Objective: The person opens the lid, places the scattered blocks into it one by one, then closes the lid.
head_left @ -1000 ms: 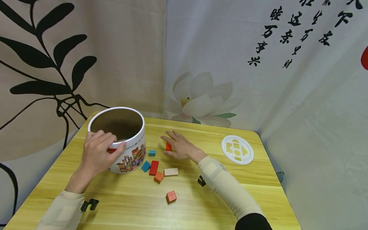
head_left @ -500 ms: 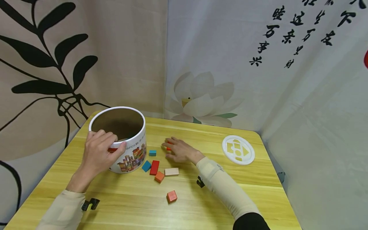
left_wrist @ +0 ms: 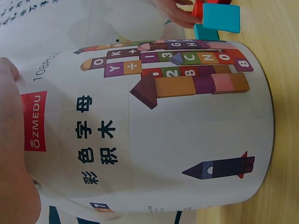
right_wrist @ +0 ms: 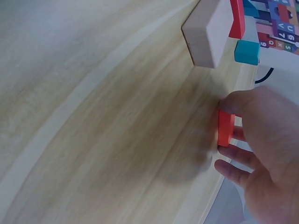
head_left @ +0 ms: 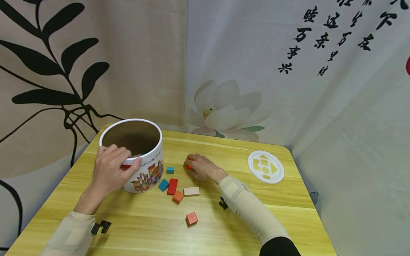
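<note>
My left hand (head_left: 112,170) grips the near rim of a large white toy-block bucket (head_left: 150,172), thumb outside and fingers over the edge. Printed coloured block towers show on its wall in the left wrist view. Farther right, my right hand (head_left: 203,168) pinches an orange-red block (right_wrist: 225,128) between thumb and fingers, low over the table. Most of that block is covered by the hand in the head view. Between bucket and right hand lie a small blue block (head_left: 170,170), a second blue block (head_left: 163,185) and a red oblong block (head_left: 172,186).
An orange cube (head_left: 178,197) and a pale wooden block (head_left: 191,191) lie side by side. Nearer the front sits a salmon-red cube (head_left: 191,219). A white round lid with cut-out shapes (head_left: 280,172) lies on the right of the wooden table (head_left: 256,227). Printed cloth hangs behind.
My right hand's spread fingers have come down and closed around the orange-red block. The left hand keeps its hold on the bucket rim.
</note>
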